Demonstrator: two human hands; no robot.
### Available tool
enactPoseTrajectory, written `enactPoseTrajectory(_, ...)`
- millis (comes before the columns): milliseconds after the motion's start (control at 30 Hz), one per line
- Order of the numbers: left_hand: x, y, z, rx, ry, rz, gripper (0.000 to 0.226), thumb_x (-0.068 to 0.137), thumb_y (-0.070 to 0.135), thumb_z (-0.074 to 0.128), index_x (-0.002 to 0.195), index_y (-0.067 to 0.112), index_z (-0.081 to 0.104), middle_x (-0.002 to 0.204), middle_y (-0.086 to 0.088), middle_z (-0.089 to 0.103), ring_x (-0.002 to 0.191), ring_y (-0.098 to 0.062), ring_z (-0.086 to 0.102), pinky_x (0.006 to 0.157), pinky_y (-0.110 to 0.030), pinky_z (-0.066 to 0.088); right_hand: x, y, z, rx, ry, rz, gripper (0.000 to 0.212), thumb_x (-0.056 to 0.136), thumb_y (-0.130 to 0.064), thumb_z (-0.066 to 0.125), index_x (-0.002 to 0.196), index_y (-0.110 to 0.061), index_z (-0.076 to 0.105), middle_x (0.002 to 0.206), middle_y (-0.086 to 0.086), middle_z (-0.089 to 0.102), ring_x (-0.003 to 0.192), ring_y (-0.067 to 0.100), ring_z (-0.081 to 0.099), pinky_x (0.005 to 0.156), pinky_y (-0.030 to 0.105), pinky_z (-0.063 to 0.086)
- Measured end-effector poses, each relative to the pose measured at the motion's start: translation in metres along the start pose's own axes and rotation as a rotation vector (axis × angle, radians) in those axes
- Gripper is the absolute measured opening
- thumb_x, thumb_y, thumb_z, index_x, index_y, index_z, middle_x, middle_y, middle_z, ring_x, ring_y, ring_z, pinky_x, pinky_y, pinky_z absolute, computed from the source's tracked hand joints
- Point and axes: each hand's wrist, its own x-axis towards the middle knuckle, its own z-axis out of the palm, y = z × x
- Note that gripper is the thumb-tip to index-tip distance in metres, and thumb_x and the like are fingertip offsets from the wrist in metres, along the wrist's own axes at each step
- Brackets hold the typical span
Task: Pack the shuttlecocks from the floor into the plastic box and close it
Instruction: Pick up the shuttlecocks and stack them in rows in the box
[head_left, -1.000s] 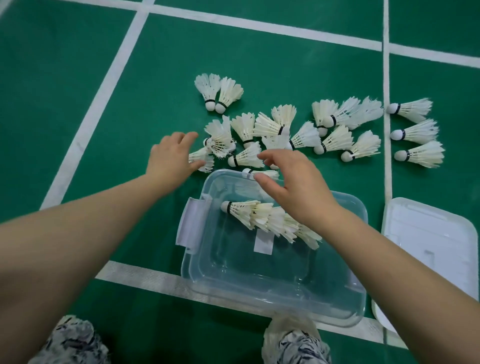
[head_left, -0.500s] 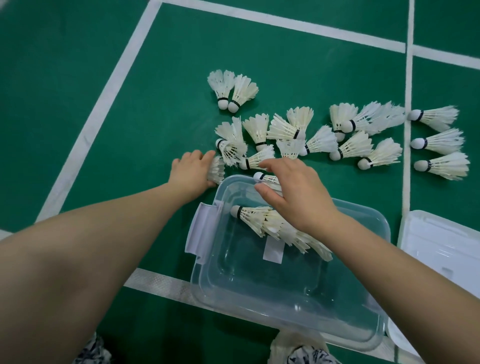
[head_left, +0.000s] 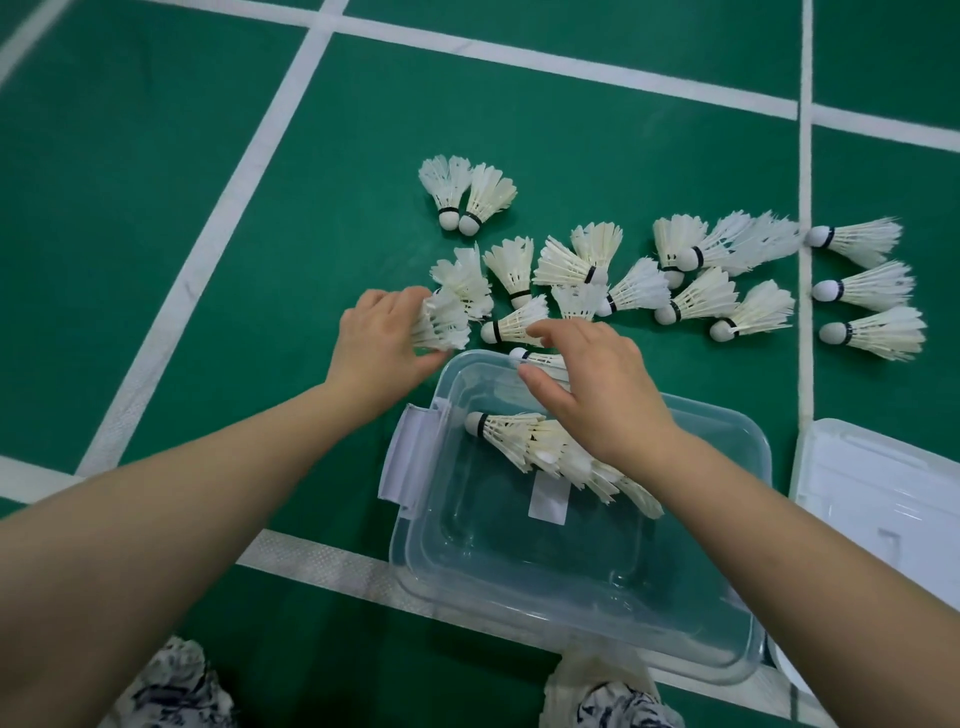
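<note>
Just beyond the far-left corner of the clear plastic box the left hand grips one shuttlecock, the right hand pinches a second shuttlecock over its far rim, a nested row lies inside, and the lid rests to its right.

Plastic box on floor; nested stack inside it. Loose shuttlecocks behind box; 3 outliers right of them. Lid right of box. Left hand holds bunch rear-left of box; right hand holds 1 shuttlecock over rear rim.
</note>
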Motion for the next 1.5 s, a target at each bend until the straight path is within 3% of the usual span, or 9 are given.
enactPoseTrajectory(200,-0.011,0.036,-0.034,-0.123,0.128,0.157,0.06,0.075,0.035,0.072,0.124,0.009,0.05,0.112,-0.009,0.06,0.109,-0.029,0.047,0.088,-0.037,0.036,-0.014,-0.005,-0.011,0.097,0.086,-0.003,0.05,0.091,-0.04,0.052,0.136,-0.021,0.041,0.127,-0.003,0.053,0.12,0.015,0.044,0.101,0.032,0.031)
enactPoseTrajectory(433,-0.047,0.098,-0.045,-0.225,0.145,0.339,0.057,0.068,0.041,0.053,0.116,0.01,0.052,0.107,-0.009,0.062,0.099,-0.028,0.054,0.084,-0.03,0.038,-0.047,-0.005,-0.034,0.365,0.228,0.025,0.074,0.078,-0.035,0.069,0.14,-0.027,0.029,0.118,-0.017,0.041,0.102,0.001,0.046,0.089,0.023,0.04)
enactPoseTrajectory(567,-0.07,0.116,-0.036,-0.246,0.003,0.335,0.067,0.068,0.045,0.049,0.122,0.005,0.053,0.115,-0.014,0.062,0.105,-0.033,0.058,0.088,-0.04,0.043,-0.073,0.001,-0.037,0.476,0.194,0.065,0.083,0.074,-0.032,0.073,0.141,-0.033,0.024,0.122,-0.017,0.041,0.102,0.003,0.048,0.089,0.024,0.043)
enactPoseTrajectory(767,-0.106,0.124,-0.022,-0.296,-0.207,0.194,0.07,0.074,0.03,0.064,0.137,0.017,0.036,0.126,-0.007,0.057,0.112,-0.027,0.055,0.087,-0.032,0.041,-0.094,0.0,-0.017,0.447,0.066,0.076,0.081,0.072,-0.031,0.075,0.14,-0.033,0.029,0.118,-0.018,0.041,0.107,0.0,0.045,0.095,0.023,0.041)
enactPoseTrajectory(933,-0.12,0.111,-0.01,-0.186,-0.368,0.19,0.073,0.077,0.026,0.066,0.14,0.022,0.028,0.138,-0.001,0.044,0.116,-0.024,0.052,0.088,-0.033,0.044,-0.097,-0.004,0.009,0.338,-0.046,0.074,0.076,0.077,-0.032,0.068,0.142,-0.025,0.029,0.137,-0.003,0.045,0.122,0.013,0.046,0.095,0.02,0.033)
enactPoseTrajectory(1067,-0.119,0.101,0.002,-0.031,-0.428,0.222,0.061,0.079,0.026,0.06,0.135,0.021,0.035,0.128,-0.002,0.048,0.106,-0.026,0.055,0.08,-0.038,0.048,-0.095,-0.005,0.026,0.359,-0.158,0.136,0.075,0.078,-0.035,0.065,0.143,-0.026,0.028,0.144,-0.003,0.039,0.129,0.013,0.041,0.102,0.025,0.033)
enactPoseTrajectory(1167,-0.117,0.096,0.012,0.081,-0.523,0.275,0.057,0.081,0.024,0.057,0.133,0.017,0.036,0.117,-0.007,0.051,0.104,-0.027,0.054,0.081,-0.037,0.046,-0.093,-0.004,0.039,0.348,-0.262,0.213,0.07,0.076,-0.04,0.064,0.138,-0.026,0.034,0.139,-0.003,0.046,0.125,0.017,0.047,0.099,0.031,0.04)
enactPoseTrajectory(1300,-0.111,0.098,0.024,0.325,-0.698,0.336,0.047,0.085,0.019,0.053,0.13,0.012,0.038,0.115,-0.012,0.049,0.105,-0.031,0.052,0.08,-0.037,0.042,-0.091,-0.003,0.059,0.254,-0.424,0.282,0.043,0.077,-0.042,0.062,0.111,-0.02,0.048,0.116,0.003,0.06,0.103,0.025,0.058,0.078,0.035,0.046)
enactPoseTrajectory(1500,-0.094,0.096,0.034,0.614,-0.801,0.545,0.046,0.091,0.01,0.047,0.135,0.014,0.035,0.125,-0.015,0.046,0.114,-0.033,0.046,0.083,-0.039,0.043,-0.087,0.007,0.072,0.122,-0.538,0.293,0.041,0.085,-0.038,0.053,0.119,-0.016,0.047,0.12,0.008,0.058,0.106,0.026,0.057,0.075,0.032,0.043)
